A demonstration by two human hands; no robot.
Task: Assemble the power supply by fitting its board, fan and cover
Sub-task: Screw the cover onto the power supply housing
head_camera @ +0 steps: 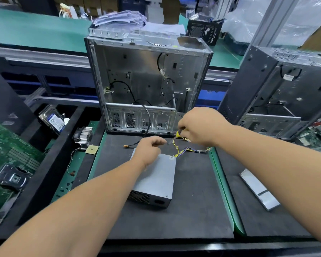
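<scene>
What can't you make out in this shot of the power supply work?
- Head view: the screwdriver shows only a yellow bit; the right hand covers its handle, and the tip is blurred.
- Whether the left hand pinches a screw: too small and blurred.
- The far left corner of the power supply lies under the left hand and wrist.
- The board and fan inside: hidden by the cover.

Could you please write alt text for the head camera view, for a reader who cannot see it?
A person's right hand holds a yellow-handled screwdriver above the far end of a closed grey power supply on a dark mat, while the left hand steadies its tip. An open computer case stands behind.
</scene>
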